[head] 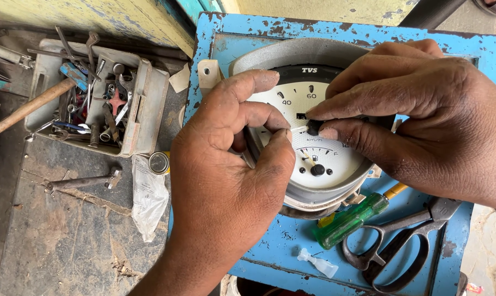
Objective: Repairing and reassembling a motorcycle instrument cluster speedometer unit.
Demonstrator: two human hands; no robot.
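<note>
A chipped blue metal table (481, 52) fills the right of the view and serves as the landmark. Off its left edge, on the concrete floor, sits a grey plastic tray (149, 109) crammed with spanners, bits and a wooden-handled hammer (31, 107), kept within reach but clear of the work surface. On the table, towards its far edge, lies a grey speedometer cluster (308, 55) with a white dial face (327, 159) turned upward, so the dial is open to both hands from above. The right hand (423, 115) comes in over the table's right side and pinches the small black hub of the needle (313, 127) between thumb and forefinger, a fine grip suited to so small a part. The left hand (231, 164), over the table's left edge, is curled, its thumb tip pressed at the dial beside the needle and its fingers hooked round the housing rim, apparently to steady the cluster. Towards the table's near edge lie dark scissors (401, 246), a green-handled screwdriver (349, 219) half tucked under the cluster, and a tiny clear plastic tube (319, 264). Just off the table's left edge are a crumpled plastic bag (148, 200) and a small round tin (159, 163).
</note>
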